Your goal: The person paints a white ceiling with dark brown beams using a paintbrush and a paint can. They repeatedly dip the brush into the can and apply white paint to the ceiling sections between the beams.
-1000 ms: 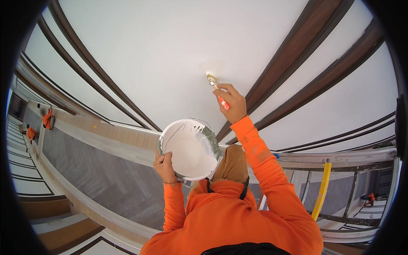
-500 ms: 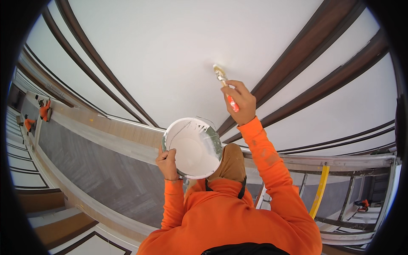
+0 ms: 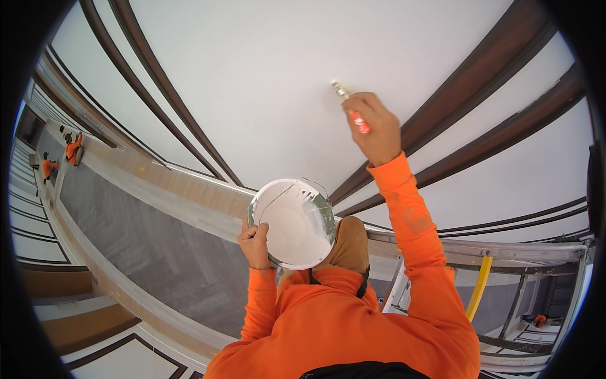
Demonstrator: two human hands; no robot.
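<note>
our right hand (image 3: 375, 126) curls its fingers round the brush (image 3: 359, 120), up at the wall (image 3: 265, 82). our left hand (image 3: 255, 246) pinches the bucket (image 3: 279, 216) below. a metal frame (image 3: 536, 254) stands to our right.

The wall panel (image 3: 265, 82) is finished smooth and matt; the dark moulding (image 3: 473, 72) is wood-like, faintly glossy. The plastic-looking bucket (image 3: 290, 224) is streaked with white paint (image 3: 320, 218). Matt cloth is seen in the stained sleeve (image 3: 410, 202) and brown trousers (image 3: 351, 241); the metal rail (image 3: 530, 253) is spattered.
</note>
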